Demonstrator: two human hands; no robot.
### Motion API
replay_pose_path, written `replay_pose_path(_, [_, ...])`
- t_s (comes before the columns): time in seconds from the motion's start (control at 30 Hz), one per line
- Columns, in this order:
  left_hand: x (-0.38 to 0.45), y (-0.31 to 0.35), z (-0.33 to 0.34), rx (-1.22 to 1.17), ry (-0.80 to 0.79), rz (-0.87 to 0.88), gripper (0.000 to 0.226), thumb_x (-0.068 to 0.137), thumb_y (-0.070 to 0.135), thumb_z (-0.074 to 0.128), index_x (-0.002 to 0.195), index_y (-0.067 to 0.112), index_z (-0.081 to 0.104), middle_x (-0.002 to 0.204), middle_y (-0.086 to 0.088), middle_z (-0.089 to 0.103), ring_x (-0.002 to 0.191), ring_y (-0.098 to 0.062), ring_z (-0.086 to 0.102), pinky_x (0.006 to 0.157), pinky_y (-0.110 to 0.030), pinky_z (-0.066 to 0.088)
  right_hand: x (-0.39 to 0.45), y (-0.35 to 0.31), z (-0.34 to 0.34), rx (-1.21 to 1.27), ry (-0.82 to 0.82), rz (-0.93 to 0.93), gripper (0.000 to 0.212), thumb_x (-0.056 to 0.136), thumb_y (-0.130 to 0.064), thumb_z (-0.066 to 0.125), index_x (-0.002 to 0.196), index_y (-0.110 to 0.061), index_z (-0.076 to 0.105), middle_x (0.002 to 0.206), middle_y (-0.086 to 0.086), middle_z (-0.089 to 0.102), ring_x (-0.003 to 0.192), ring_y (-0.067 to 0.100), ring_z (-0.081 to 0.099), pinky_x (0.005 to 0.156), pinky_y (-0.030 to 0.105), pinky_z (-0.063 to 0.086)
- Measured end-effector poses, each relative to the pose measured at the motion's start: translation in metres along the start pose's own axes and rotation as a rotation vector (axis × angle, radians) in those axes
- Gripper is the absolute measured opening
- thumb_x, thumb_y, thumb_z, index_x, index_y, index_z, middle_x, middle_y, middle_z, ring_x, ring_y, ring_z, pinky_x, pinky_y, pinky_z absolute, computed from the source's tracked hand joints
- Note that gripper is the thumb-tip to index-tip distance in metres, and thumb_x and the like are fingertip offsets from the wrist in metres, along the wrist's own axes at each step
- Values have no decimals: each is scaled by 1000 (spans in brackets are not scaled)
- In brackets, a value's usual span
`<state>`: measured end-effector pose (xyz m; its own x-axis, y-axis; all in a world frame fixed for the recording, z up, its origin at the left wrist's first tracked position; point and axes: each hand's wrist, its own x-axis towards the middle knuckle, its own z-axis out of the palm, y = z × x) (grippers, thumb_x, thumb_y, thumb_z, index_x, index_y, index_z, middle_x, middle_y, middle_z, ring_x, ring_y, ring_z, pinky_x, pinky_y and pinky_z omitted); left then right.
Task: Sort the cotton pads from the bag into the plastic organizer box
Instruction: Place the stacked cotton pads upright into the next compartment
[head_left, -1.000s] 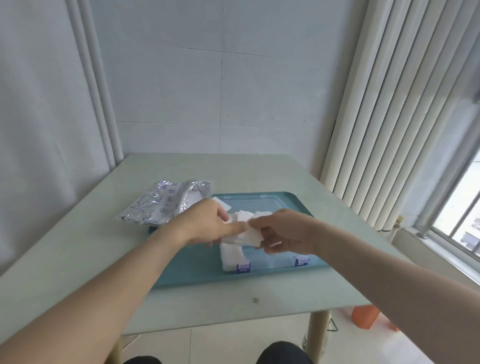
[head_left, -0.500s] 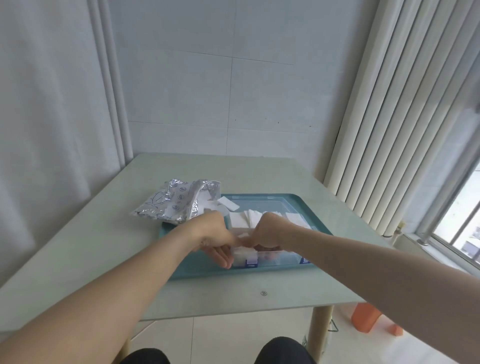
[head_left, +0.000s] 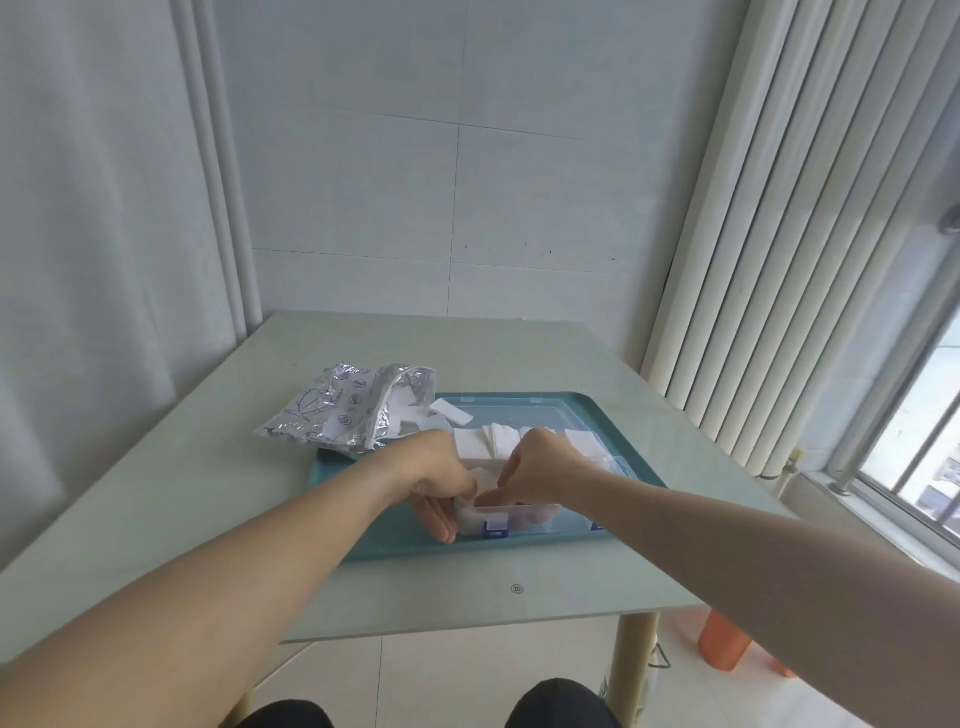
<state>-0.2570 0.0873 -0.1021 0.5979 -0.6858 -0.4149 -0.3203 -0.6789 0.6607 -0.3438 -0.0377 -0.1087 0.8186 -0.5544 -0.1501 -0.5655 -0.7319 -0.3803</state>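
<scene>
A clear plastic organizer box (head_left: 524, 519) with blue latches sits on a teal tray (head_left: 613, 540). White cotton pads (head_left: 485, 444) stand in its far compartments. My left hand (head_left: 441, 478) and my right hand (head_left: 540, 467) meet over the near left compartment, and both pinch a small stack of cotton pads (head_left: 483, 480) that sits low in it. A crinkled silver bag (head_left: 343, 413) lies open at the tray's far left corner, with loose pads (head_left: 449, 413) spilling from its mouth.
The tray rests on a pale green table (head_left: 208, 493) against a tiled wall. Vertical blinds (head_left: 779, 260) and a window stand at the right. An orange object (head_left: 724, 647) is on the floor under the table's right corner.
Both hands have come down and toward me with the stack of pads, from above the box into its near left compartment. The camera has tilted slightly.
</scene>
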Motion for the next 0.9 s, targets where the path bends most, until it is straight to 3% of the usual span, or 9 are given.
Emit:
replay_pose_path(0.13, [-2,-2,-3,-52,-64,6,18,88,-1,63,97,-17,60,71,-22,71,55,-26,70,59,-30,61,-2,-1,-11,70,-26,-43,51,61,-36,95,94,-4,74,79,10,77,60,17,68,72,32,61])
replay_pose_path(0.3, [3,4,12,-129,-74,14,9,90,-1,61,93,-8,58,67,-20,68,51,-23,68,55,-29,60,1,-5,-19,23,-47,-152,18,76,-18,82,93,-14,74,76,4,77,66,18,74,78,32,63])
replay_pose_path(0.4, [0,9,12,-126,-75,18,18,92,11,64,97,-5,59,68,-20,67,53,-24,67,56,-30,61,-1,-5,-20,-100,-108,-155,17,80,-13,75,97,-15,78,77,4,75,67,14,71,79,25,59])
replay_pose_path(0.5, [-4,8,-11,7,-63,14,29,96,29,62,91,0,59,71,-15,72,45,-17,62,43,-23,50,2,-10,-40,-94,-172,-161,16,83,-11,74,98,-11,78,80,6,77,64,13,70,74,22,60])
replay_pose_path(0.6, [0,-4,-44,170,315,110,28,92,29,61,72,10,66,52,-1,63,40,-16,51,44,-19,37,23,-22,-65,14,5,-210,11,87,-12,73,96,-7,78,78,8,77,55,13,67,58,19,57])
replay_pose_path(0.7, [16,-21,-66,174,825,247,14,88,21,59,78,13,65,73,-4,66,72,-27,58,64,-29,47,56,-42,-69,30,123,-240,21,88,-24,73,101,-8,76,76,2,73,64,18,66,60,21,54])
replay_pose_path(0.8, [39,-41,-74,209,859,236,24,87,26,64,105,11,59,105,-9,61,101,-30,56,84,-37,46,96,-62,-46,-67,-43,-227,65,80,-53,77,122,-5,67,113,6,72,95,23,67,90,35,54])
replay_pose_path(0.83, [48,-47,-75,238,825,208,33,86,29,65,112,10,57,111,-10,58,107,-31,54,87,-38,45,108,-66,-35,-128,-106,-212,76,75,-61,78,125,-5,63,116,6,69,100,25,66,90,36,54])
replay_pose_path(0.9, [63,-57,-75,243,785,171,38,87,31,65,116,10,55,113,-9,60,106,-29,55,85,-37,45,127,-72,-18,-236,-194,-171,83,67,-67,80,119,-6,59,98,2,65,87,24,63,73,32,51])
